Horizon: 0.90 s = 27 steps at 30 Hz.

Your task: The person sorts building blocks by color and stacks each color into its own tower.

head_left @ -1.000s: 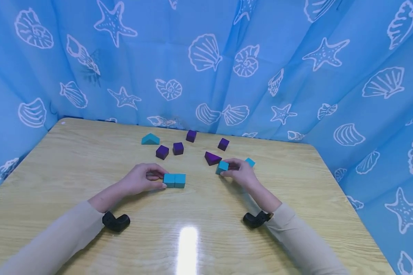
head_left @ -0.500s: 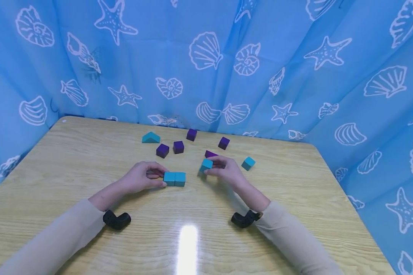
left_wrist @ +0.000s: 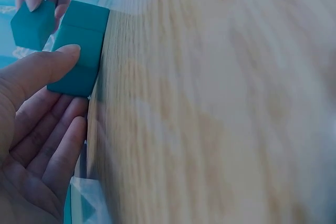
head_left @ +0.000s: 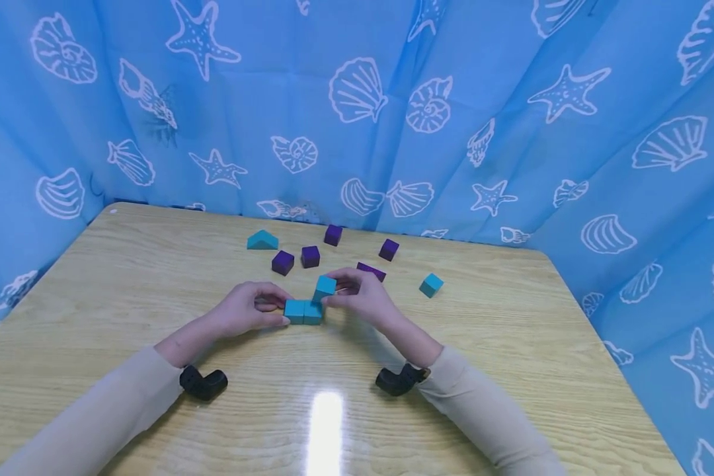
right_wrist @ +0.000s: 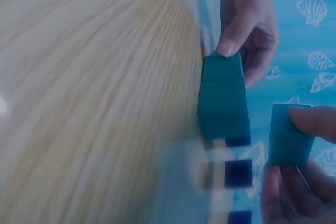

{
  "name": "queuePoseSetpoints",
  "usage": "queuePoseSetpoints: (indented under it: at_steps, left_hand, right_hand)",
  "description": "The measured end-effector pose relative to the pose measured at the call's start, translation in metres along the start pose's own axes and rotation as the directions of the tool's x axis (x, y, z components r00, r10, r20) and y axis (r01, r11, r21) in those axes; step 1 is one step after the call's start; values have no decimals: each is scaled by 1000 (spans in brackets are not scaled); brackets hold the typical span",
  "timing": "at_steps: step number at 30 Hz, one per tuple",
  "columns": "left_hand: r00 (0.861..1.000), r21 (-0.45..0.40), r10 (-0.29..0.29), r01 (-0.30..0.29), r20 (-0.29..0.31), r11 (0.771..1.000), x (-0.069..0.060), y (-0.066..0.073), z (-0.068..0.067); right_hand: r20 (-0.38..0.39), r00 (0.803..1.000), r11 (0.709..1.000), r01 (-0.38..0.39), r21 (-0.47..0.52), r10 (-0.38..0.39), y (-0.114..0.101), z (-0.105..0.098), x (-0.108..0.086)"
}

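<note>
Two teal cubes stand side by side in the head view, a left one point(head_left: 294, 311) and a right one point(head_left: 313, 313). The left hand point(head_left: 251, 309) grips the left cube at its outer end; in the left wrist view the thumb of the left hand point(left_wrist: 37, 124) lies on that cube point(left_wrist: 79, 72). Pinched between thumb and fingers of the right hand point(head_left: 359, 294) is a third teal cube point(head_left: 324, 288), held just above and behind the right end of the pair. The right wrist view shows this held cube point(right_wrist: 290, 136) apart from the pair point(right_wrist: 224, 103).
Behind the hands lie several purple cubes, among them one point(head_left: 282, 262) at the left and one point(head_left: 389, 249) at the right, plus a purple block point(head_left: 371, 272), a teal triangle point(head_left: 263, 240) and a separate teal cube point(head_left: 431, 285). A blue curtain point(head_left: 357, 158) hangs behind the table point(head_left: 172, 264).
The right hand has moved left with its teal cube, from beside the purple block to the pair. The left hand has stayed at the left cube.
</note>
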State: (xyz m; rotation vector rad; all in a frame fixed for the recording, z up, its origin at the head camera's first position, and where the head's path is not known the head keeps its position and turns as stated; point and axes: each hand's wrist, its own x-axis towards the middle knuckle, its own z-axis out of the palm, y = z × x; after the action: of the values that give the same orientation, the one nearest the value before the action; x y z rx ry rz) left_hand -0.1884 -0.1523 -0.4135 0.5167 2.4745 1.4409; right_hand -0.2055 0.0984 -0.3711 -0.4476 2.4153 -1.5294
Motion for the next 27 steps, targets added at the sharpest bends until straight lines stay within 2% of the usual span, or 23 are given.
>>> queuePoseSetpoints:
  at_steps: [11,19,27]
  left_hand:
    - [1000,-12,10,-10,8,1000,2,-1,-1]
    - [1000,-39,21,-20,10,999,3,-3,0]
    - [1000,-44,17,-17,8,999,2,-1,0]
  right_hand:
    - [114,990,995,88,-46,-82,-5,22,7]
    - [155,983,988,115,-102,-98,-8,32,8]
    - [158,981,985,129,-119,-109,-6,36,10]
